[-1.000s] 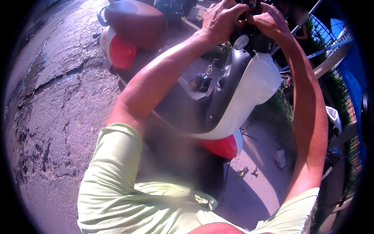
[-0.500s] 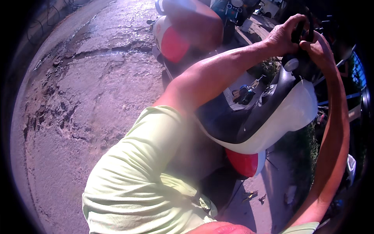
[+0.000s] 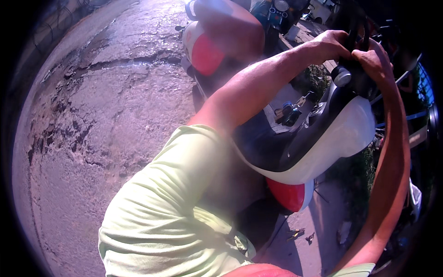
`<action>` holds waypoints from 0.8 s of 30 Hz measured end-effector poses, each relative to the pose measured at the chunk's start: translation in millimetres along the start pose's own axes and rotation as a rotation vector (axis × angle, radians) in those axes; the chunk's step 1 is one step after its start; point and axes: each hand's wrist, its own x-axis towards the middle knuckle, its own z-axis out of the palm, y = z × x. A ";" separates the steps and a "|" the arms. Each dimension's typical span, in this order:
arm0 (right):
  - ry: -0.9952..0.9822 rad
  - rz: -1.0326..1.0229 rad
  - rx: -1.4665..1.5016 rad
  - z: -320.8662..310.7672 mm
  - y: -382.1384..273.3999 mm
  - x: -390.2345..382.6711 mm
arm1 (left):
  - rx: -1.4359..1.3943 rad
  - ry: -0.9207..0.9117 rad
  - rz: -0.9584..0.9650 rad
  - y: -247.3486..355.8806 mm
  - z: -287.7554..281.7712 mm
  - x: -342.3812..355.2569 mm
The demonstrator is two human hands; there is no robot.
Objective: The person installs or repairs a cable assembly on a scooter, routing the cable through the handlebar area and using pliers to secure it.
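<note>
At the upper right, my left hand [image 3: 331, 45] and my right hand [image 3: 376, 59] are close together, fingers bent and closed on a black curved strip [image 3: 364, 37] that rises between them. Its far end is lost in shadow. Just below the hands is a dark part of a motor scooter with a round silver-grey end piece [image 3: 342, 76]. The scooter has a white body panel [image 3: 330, 141] and a black upper part [image 3: 272, 147]. A small cluster of dark and metal items [image 3: 290, 113] rests on the scooter between my arms.
Cracked grey pavement [image 3: 106, 134] spreads out on the left. A red and white rounded scooter part [image 3: 206, 53] stands at the top, with another motorbike [image 3: 275, 13] beyond. Below the white panel is a red and white piece [image 3: 290, 194]; small tools [image 3: 296, 234] lie on the ground.
Both hands have moved down a little, and my left hand has dropped from the upper part of the black strip to its lower part. The scooter has barely shifted.
</note>
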 end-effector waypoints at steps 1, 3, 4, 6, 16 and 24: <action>-0.004 0.011 -0.001 -1.2 -0.7 0.7 | 0.016 -0.012 -0.002 2.1 0.2 -1.6; 0.032 0.013 0.004 -3.5 -3.0 -6.5 | 0.144 -0.033 0.041 3.8 -1.3 -0.6; 0.049 0.018 -0.001 -5.4 -2.9 -8.8 | 0.241 -0.047 0.040 8.2 0.3 -0.9; 0.002 -0.054 0.065 -7.6 7.1 -8.0 | 0.201 -0.099 -0.037 9.7 4.3 6.3; -0.115 -0.210 0.071 1.1 35.4 28.5 | -0.298 -0.255 -0.068 -9.6 -33.7 2.0; -0.278 -0.102 -0.046 -8.0 32.6 24.2 | -0.156 -0.241 0.022 -14.4 -19.3 -7.4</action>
